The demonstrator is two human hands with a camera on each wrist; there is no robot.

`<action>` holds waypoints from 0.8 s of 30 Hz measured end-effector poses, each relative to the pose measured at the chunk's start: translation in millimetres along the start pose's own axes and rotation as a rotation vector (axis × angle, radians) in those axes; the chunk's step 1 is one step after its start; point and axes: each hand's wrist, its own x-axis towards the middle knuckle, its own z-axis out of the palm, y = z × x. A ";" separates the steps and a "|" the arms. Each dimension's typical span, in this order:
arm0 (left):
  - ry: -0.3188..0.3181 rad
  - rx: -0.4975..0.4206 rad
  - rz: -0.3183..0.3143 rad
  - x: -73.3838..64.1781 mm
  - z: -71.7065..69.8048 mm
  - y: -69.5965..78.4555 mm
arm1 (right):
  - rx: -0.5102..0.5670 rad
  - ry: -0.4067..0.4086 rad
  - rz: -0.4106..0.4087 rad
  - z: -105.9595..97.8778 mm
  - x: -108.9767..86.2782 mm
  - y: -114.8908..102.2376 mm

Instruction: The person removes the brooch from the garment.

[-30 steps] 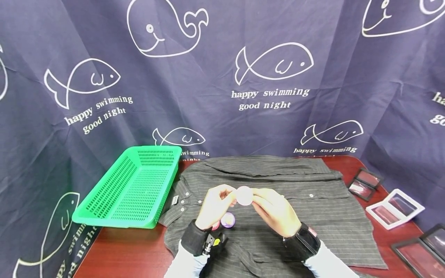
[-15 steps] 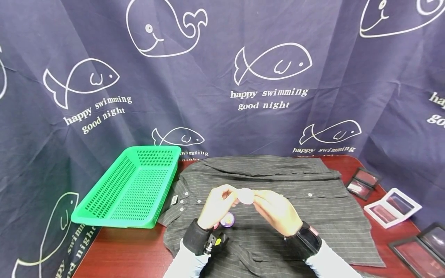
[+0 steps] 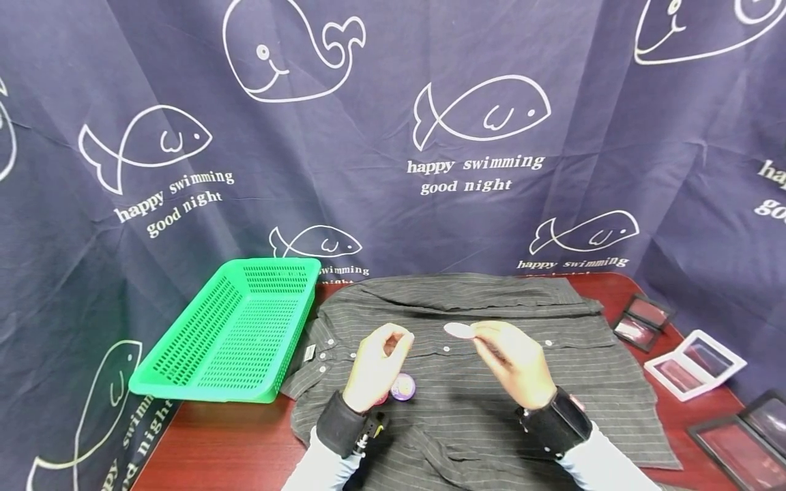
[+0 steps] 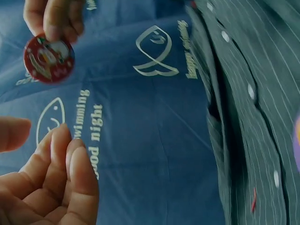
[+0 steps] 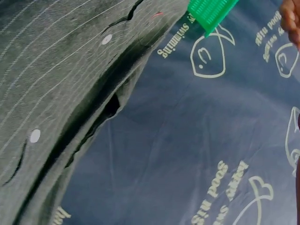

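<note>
My right hand [image 3: 512,365] pinches a small round badge-like disc [image 3: 459,331] by its right edge, above the shirt. Its upper side looks pale and shiny in the head view. The left wrist view shows a red face with a printed picture on the disc [image 4: 49,58]. To its left, my left hand [image 3: 377,368] is apart from the disc, thumb away from the bent fingers, holding nothing. A purple disc [image 3: 403,387] and a partly hidden red disc [image 3: 381,398] lie on the dark striped shirt [image 3: 454,423] beside my left hand.
A green plastic basket [image 3: 245,392] stands at the left of the red-brown table [image 3: 227,443]. Along the right side lie a black compact [image 3: 645,320], a white compact [image 3: 694,365] and a larger dark case [image 3: 743,443], all unfolded. A printed blue cloth [image 3: 368,150] hangs behind.
Both hands had hold of the disc earlier. My left hand has let go and drawn slightly left. My right hand has carried the disc right and tilted it flatter.
</note>
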 end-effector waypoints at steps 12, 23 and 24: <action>0.059 0.344 0.127 -14.0 -15.2 -22.9 | -0.001 0.011 0.404 -30.7 -16.3 33.3; 0.008 0.509 0.144 -32.0 -27.3 -50.8 | -0.004 0.054 0.798 -52.8 -28.2 57.1; 0.003 0.518 0.146 -33.3 -28.4 -52.9 | -0.008 0.052 0.831 -54.9 -29.4 60.3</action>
